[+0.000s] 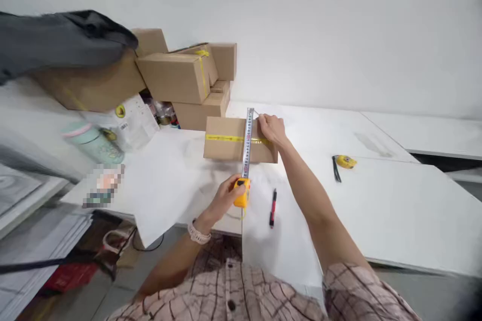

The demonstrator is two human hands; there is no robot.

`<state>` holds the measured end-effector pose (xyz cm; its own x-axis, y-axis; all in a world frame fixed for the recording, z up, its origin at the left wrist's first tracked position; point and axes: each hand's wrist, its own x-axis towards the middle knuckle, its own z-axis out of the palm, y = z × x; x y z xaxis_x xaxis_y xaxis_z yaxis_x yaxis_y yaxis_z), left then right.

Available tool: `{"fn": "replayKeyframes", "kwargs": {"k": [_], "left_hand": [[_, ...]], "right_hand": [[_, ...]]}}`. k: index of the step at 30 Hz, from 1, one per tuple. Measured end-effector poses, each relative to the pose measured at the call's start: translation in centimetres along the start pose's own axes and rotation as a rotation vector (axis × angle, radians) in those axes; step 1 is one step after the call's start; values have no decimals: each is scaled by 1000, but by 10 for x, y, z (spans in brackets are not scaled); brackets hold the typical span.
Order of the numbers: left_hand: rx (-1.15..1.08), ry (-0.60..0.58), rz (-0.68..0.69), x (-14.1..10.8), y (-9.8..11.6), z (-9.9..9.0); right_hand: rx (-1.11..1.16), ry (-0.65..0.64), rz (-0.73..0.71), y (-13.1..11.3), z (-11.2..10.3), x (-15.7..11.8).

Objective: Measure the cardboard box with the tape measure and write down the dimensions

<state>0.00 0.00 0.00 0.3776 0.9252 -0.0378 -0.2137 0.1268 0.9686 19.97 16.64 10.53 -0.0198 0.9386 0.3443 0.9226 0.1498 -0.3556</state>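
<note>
A closed cardboard box (224, 149) with yellow tape along its top sits on the white table in front of me. My left hand (228, 195) grips a yellow tape measure (241, 199) just short of the box's near side, thumb on top. From its case the metal blade (247, 148) runs out across the box to slightly beyond the far edge. My right hand (273, 129) is at the box's far right part, fingers curled against it close to the blade's end. Right of the tape measure lies a red and black pen (273, 208) on white paper.
Several cardboard boxes (173, 77) are stacked at the back left, near a mint-green bottle (94, 143). A dark grey sleeve (56, 42) reaches in at upper left. Another yellow tape measure (345, 161) with a dark strap lies on the right of the table (391, 205).
</note>
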Motion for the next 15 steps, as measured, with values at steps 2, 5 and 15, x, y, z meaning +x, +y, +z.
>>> {"fn": "replayKeyframes", "kwargs": {"k": [2, 5, 15], "left_hand": [[-4, 24, -17, -3, -7, 2], [-2, 48, -23, -6, -15, 5], [4, 14, 0, -3, -30, 4]], "right_hand": [[9, -8, 31, -2, 1, 4], [16, -5, 67, -5, 2, 8], [10, 72, 98, -11, 13, 14]]}}
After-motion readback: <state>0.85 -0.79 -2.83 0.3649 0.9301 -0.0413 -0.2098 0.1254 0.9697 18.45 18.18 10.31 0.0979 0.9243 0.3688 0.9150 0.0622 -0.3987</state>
